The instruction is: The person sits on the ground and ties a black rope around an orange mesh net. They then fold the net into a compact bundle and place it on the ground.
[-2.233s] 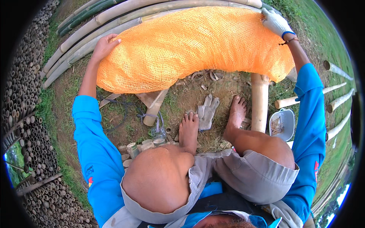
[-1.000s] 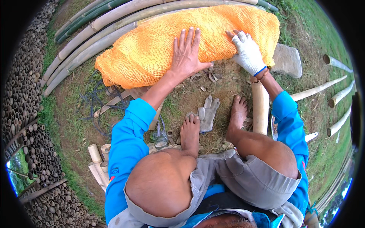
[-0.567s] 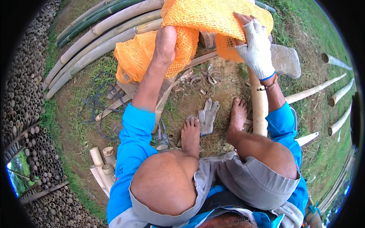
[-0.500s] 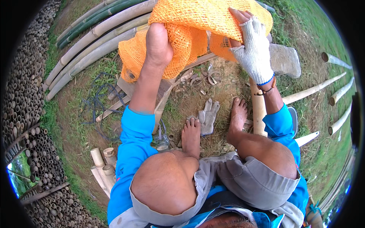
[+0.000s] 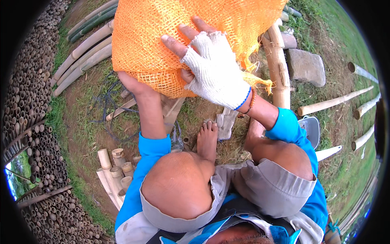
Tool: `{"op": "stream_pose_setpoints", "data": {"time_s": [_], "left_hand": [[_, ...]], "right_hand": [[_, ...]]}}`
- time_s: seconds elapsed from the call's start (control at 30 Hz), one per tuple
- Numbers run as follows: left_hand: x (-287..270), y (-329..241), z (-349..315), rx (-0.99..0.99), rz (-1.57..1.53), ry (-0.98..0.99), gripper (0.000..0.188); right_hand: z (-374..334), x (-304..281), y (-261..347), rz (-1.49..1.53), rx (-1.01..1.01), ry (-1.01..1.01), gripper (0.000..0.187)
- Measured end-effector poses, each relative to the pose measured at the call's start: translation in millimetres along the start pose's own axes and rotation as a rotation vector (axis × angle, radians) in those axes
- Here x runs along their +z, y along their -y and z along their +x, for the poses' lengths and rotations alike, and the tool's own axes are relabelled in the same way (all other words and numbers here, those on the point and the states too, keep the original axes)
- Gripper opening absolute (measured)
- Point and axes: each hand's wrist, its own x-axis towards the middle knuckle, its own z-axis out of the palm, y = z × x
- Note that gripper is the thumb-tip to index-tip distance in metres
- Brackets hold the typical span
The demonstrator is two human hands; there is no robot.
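Note:
A loose-woven orange mesh sack (image 5: 146,36) is spread out in front of me, its upper part running out of view and its right edge frayed into loose strands. My right hand (image 5: 215,69), in a white knitted glove with bare fingertips, lies on the mesh with its fingers stretched out. At the lower left of the sack, my left hand (image 5: 131,81) reaches in under the mesh. Only its wrist side shows clearly; the orange weave covers its fingers, so its grip is hidden. A second, greyish glove (image 5: 226,127) lies on the ground between my feet.
A thick bamboo pole (image 5: 279,75) stands right of the sack, near a grey stone block (image 5: 306,67). Long bamboo poles (image 5: 83,67) lie at the upper left, and short bamboo pieces (image 5: 111,173) by my left knee. A grey container (image 5: 310,131) and a white blade (image 5: 328,153) are at the right.
The orange sack has come nearer and spread wider. My right hand has moved left and now lies flat across it. The left hand has shifted left and gone under the mesh.

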Motion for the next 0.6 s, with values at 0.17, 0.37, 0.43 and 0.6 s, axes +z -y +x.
{"op": "stream_pose_setpoints", "data": {"time_s": [0.17, 0.37, 0.43, 0.6], "left_hand": [[-170, 46, 3, -0.071, 0.042, -0.339, 0.061], [-240, 32, -1, -0.182, -0.096, -0.357, 0.050], [-253, 23, 9, -0.228, 0.033, -0.447, 0.048], [-267, 8, 4, -0.269, 0.494, -0.460, 0.043]], "right_hand": [[-97, 109, 8, 0.226, 0.013, 0.339, 0.072], [-123, 130, 3, 0.164, -0.027, 0.438, 0.074], [-114, 126, 8, 0.119, -0.026, 0.465, 0.080], [-112, 114, 1, 0.032, 0.010, 0.554, 0.088]]}}
